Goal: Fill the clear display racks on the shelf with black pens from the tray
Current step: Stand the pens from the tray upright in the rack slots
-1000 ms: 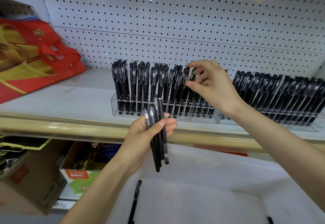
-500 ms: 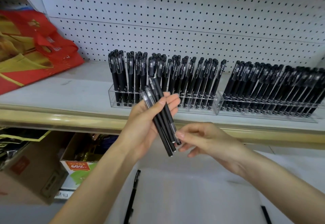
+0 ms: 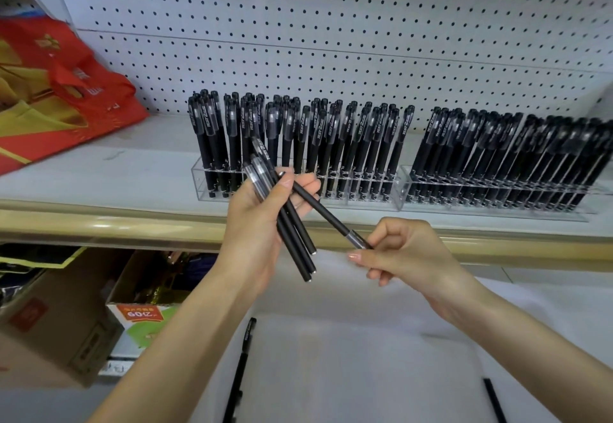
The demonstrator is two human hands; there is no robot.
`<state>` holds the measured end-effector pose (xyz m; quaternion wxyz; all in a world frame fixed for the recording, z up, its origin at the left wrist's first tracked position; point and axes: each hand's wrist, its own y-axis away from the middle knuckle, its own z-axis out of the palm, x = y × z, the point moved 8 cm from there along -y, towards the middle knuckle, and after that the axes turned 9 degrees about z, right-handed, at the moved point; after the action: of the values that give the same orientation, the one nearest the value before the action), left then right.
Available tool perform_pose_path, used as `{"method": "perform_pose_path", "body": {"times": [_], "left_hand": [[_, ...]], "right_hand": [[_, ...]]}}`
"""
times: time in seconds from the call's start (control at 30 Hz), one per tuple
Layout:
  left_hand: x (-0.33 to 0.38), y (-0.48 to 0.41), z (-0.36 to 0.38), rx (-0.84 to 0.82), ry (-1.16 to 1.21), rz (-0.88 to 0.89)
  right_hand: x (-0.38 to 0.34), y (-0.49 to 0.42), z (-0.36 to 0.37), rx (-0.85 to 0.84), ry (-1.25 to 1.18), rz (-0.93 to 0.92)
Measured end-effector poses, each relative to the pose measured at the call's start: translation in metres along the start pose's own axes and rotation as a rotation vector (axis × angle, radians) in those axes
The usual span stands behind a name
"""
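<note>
1. My left hand (image 3: 257, 226) grips a bundle of pens (image 3: 293, 236), caps up.
2. My right hand (image 3: 409, 256) pinches one pen (image 3: 322, 211) by its clear end; the other end rests at my left fingertips.
3. Its long axis slants from the left hand down to the right.
4. The racks (image 3: 371, 202) stand beyond both hands; the tray (image 3: 365, 373) lies below them.

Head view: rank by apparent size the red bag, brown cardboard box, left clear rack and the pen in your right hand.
Red bag and cardboard box: alike, both cropped, unranked.
Left clear rack.
Pen in right hand.
</note>
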<state>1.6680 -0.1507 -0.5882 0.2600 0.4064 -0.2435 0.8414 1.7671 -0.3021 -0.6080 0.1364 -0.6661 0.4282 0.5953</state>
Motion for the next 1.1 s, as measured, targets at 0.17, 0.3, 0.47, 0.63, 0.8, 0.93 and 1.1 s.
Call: {"method": "perform_pose_path", "body": {"times": [0.17,0.3,0.47,0.63,0.8,0.93,1.1], "left_hand": [[-0.005,-0.001,-0.004,0.009,-0.039,-0.011],[-0.009,0.001,-0.010,0.008,-0.083,-0.032],[-0.016,0.007,-0.009,-0.035,-0.177,-0.043],[-0.020,0.008,-0.006,-0.061,-0.128,-0.088],[-0.027,0.009,-0.005,-0.087,-0.061,-0.188],[-0.034,0.010,-0.009,-0.107,-0.041,-0.243],[-0.038,0.010,-0.011,-0.140,-0.069,-0.273]], "right_hand": [[0.000,0.000,-0.013,0.064,-0.022,-0.079],[0.000,-0.005,-0.020,-0.003,-0.415,-0.028],[-0.013,-0.018,-0.025,-0.031,-0.918,0.015],[-0.049,-0.020,-0.028,0.048,-0.764,-0.210],[-0.107,0.001,-0.060,0.349,-0.428,-0.605],[-0.137,0.005,-0.061,0.410,-0.162,-0.750],[-0.141,-0.014,-0.048,0.390,-0.021,-0.736]]}}
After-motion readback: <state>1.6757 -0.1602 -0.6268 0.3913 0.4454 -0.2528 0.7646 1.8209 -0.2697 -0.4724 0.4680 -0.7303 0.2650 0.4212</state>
